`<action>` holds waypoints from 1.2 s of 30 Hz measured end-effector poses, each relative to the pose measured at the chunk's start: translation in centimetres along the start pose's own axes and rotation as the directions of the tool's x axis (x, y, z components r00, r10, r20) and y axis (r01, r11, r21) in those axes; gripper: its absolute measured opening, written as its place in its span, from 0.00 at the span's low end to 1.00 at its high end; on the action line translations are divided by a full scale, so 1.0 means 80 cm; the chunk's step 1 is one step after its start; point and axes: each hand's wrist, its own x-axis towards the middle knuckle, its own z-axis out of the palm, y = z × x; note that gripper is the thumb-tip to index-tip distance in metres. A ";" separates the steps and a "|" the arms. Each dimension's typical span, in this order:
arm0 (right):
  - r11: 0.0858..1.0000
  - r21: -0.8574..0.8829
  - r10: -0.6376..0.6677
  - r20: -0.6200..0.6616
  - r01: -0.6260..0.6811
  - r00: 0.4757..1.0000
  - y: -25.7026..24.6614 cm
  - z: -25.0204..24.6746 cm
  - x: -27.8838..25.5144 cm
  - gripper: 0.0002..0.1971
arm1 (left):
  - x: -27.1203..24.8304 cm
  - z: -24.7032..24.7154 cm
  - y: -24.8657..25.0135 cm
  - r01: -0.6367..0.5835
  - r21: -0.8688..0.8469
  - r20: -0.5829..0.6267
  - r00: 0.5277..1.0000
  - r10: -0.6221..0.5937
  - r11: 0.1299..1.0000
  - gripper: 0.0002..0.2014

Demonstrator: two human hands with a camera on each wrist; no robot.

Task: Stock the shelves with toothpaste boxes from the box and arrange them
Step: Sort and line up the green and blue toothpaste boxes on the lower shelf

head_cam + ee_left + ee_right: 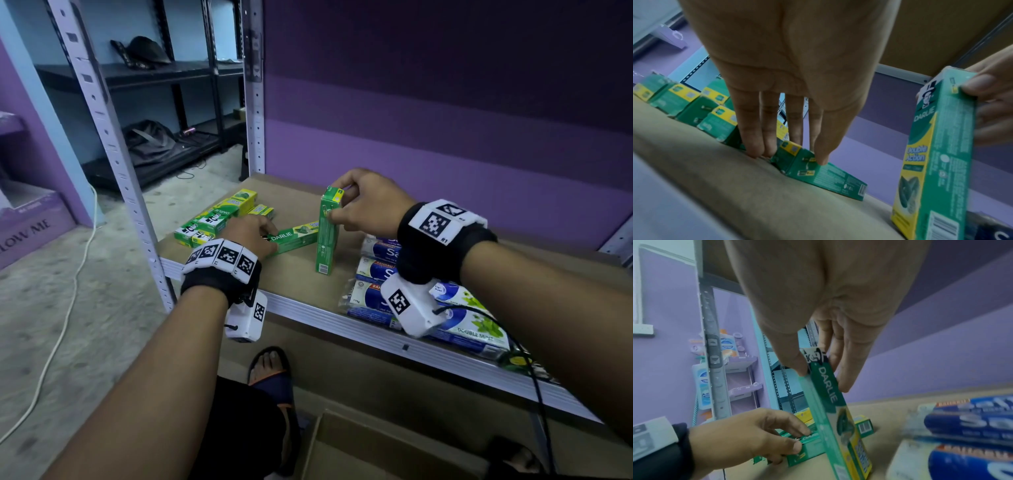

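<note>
A green Darlie toothpaste box (327, 236) stands upright on the brown shelf board (291, 274). My right hand (359, 205) pinches its top end between thumb and fingers (840, 369). A second Darlie box (294, 236) lies flat just left of it. My left hand (253, 229) holds the near end of this lying box (828, 177), thumb on one side and fingers on the other. Several more green Darlie boxes (215, 219) lie grouped at the shelf's back left. The upright box (937, 162) rises beside the left hand.
Blue toothpaste packs in plastic wrap (376, 270) are stacked at the shelf's right front. An open cardboard box (359, 452) sits on the floor below. A metal shelf post (113, 154) rises at the left and a purple wall (445, 137) backs the shelf.
</note>
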 end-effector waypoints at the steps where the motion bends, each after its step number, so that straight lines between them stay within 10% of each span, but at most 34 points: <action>1: 0.999 0.045 0.025 0.011 -0.025 1.000 0.004 0.007 0.002 0.15 | 0.000 0.000 0.000 -0.007 -0.003 0.002 1.000 0.007 1.000 0.16; 14: 0.986 0.131 0.093 0.060 -0.101 0.994 0.027 0.037 0.009 0.20 | 0.011 -0.001 -0.010 -0.114 0.064 0.106 0.989 0.107 0.991 0.22; 28: 0.981 -0.195 0.004 -0.013 -0.006 1.000 0.009 0.002 0.042 0.19 | 0.006 -0.006 -0.018 -0.281 -0.005 0.229 0.934 0.275 0.960 0.22; 36: 0.889 -0.457 0.010 0.094 0.034 0.996 0.000 0.032 0.066 0.25 | 0.007 -0.006 -0.025 -0.095 -0.180 0.227 0.965 0.135 0.979 0.37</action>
